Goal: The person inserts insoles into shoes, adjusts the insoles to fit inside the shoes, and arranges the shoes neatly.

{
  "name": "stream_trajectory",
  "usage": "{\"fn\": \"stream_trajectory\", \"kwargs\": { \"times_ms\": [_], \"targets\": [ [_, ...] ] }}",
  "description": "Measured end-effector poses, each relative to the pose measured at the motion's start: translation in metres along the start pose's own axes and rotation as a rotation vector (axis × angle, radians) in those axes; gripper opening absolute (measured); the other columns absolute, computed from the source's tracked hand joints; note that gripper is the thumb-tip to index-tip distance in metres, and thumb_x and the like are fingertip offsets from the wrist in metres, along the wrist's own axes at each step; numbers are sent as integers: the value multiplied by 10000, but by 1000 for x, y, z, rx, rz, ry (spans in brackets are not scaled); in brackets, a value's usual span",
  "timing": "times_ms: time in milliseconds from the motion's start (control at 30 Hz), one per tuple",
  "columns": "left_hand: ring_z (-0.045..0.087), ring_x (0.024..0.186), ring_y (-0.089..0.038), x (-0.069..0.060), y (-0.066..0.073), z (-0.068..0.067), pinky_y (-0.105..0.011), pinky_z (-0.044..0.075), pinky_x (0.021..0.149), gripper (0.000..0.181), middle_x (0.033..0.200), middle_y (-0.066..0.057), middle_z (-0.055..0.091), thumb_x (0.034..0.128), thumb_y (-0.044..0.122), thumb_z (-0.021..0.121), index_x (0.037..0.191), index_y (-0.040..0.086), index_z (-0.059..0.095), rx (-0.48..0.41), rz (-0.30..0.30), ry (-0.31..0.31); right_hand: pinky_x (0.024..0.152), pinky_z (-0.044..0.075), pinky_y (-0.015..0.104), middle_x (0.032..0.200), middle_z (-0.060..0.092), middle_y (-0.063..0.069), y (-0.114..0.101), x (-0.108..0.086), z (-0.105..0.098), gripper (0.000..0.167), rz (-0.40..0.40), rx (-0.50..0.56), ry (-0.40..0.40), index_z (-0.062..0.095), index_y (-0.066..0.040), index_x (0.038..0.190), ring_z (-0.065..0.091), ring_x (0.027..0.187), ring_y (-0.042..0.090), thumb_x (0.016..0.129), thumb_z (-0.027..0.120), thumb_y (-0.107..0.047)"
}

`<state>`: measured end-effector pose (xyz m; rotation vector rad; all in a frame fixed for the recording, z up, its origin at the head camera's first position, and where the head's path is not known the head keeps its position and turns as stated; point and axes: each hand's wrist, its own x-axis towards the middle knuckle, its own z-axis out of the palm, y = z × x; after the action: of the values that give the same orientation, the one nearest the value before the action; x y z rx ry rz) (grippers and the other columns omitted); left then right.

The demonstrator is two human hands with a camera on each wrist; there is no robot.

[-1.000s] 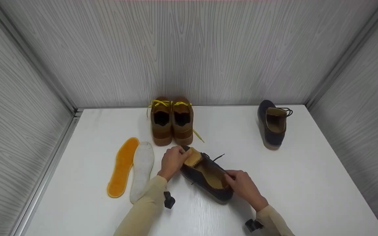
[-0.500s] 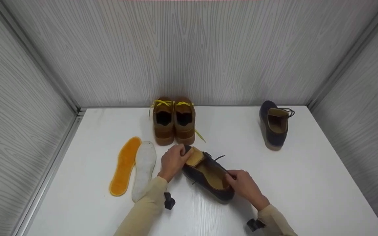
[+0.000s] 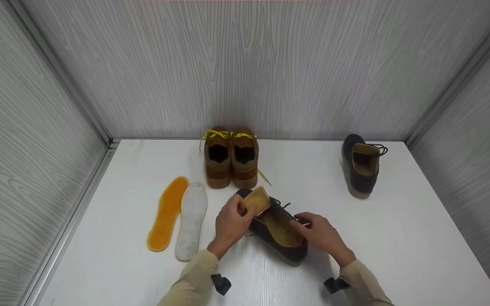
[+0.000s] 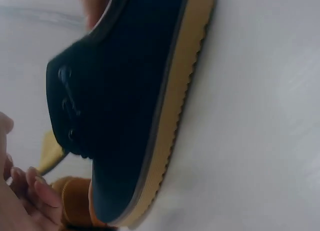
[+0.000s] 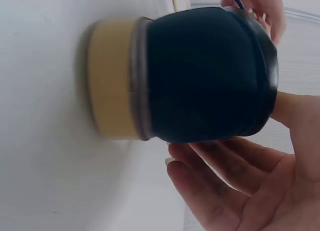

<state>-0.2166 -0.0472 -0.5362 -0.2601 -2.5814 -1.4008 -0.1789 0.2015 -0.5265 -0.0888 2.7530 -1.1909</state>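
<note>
Brown pair [image 3: 245, 168] as landmark: side by side, heels toward the person, yellow laces [image 3: 218, 134], one loose lace end [image 3: 264, 177] lying just right of them. Near shoe [image 3: 280, 231], navy, is in front and to the right of the brown pair, sole down on the white table [image 3: 398, 246], toe close behind their heels, heel angled away toward the person's right. Left hand [image 3: 233, 223], in front of the brown pair, pinches the tan tongue [image 3: 258, 200], raised out of the opening. Right hand [image 3: 322, 233], farther right and forward of the brown pair, holds the heel end, thumb over the rim, fingers along the outside. Lace eyelets and a ridged pale sole show on the near shoe in the left wrist view. White insole [image 3: 192, 219] and orange insole [image 3: 169, 214] lie left and in front of the brown pair, meeting near their far ends. Far shoe [image 3: 360, 172], also navy, stands well right of the brown pair, toe pointing away.
</note>
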Motion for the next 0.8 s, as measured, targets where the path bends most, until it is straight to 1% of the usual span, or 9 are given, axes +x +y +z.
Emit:
{"fn": "stream_trajectory", "kwargs": {
  "times_ms": [67,167,233,300,400,500,600,700,800],
  "targets": [
    [461,589,-110,-13,3,2,-282,354,521,292,644,74,447,855,367,644,712,172,480,4,-46,-74,777,509,392,1056,674,30,-2,3,-2,434,-8,-3,8,646,-74,1186,645,944,204,884,662,-385],
    [453,526,-86,-28,8,8,-267,343,490,383,562,100,446,857,463,632,619,191,506,-8,-112,-209,742,517,377,1027,685,26,-5,11,-5,418,-40,-26,11,655,-70,1170,654,918,211,863,693,-352],
    [439,492,-79,-35,12,12,-260,331,474,445,524,104,441,848,525,618,570,194,512,-11,-136,-285,726,521,374,1004,688,23,-7,17,-6,394,-66,-41,-1,667,-75,1148,654,901,215,854,706,-335],
    [437,477,-77,-39,15,16,-257,328,468,477,509,104,445,832,577,608,555,197,525,-9,-161,-334,717,520,374,974,690,22,-9,23,-8,356,-101,-69,-25,680,-81,1120,649,879,208,857,703,-321],
    [445,468,-87,-41,19,22,-261,334,462,507,504,93,468,791,640,616,556,194,562,14,-197,-362,707,515,365,932,684,3,-11,29,-10,277,-135,-91,-72,705,-97,1065,631,833,165,867,694,-291],
    [476,492,-96,-43,20,25,-270,365,474,461,542,83,513,775,619,652,610,191,608,42,-221,-375,677,504,340,889,681,-17,-12,32,-11,209,-148,-91,-110,725,-108,1012,599,766,126,880,679,-263],
    [505,532,-103,-44,20,26,-283,397,500,357,604,73,549,781,513,693,687,176,625,48,-235,-375,630,497,319,864,678,-16,-11,34,-10,189,-147,-67,-131,729,-96,999,581,713,124,893,660,-237],
    [514,572,-113,-45,20,25,-288,409,517,251,656,56,559,795,383,689,743,150,613,20,-244,-366,576,506,309,854,673,4,-9,33,-7,186,-120,-23,-147,719,-84,1010,588,672,136,904,641,-216],
    [506,590,-121,-44,18,23,-283,401,510,188,673,36,551,800,300,663,764,127,599,-5,-236,-355,539,521,311,849,664,31,-9,31,-4,177,-80,31,-152,701,-60,1014,606,655,153,907,626,-180]
  ]
}}
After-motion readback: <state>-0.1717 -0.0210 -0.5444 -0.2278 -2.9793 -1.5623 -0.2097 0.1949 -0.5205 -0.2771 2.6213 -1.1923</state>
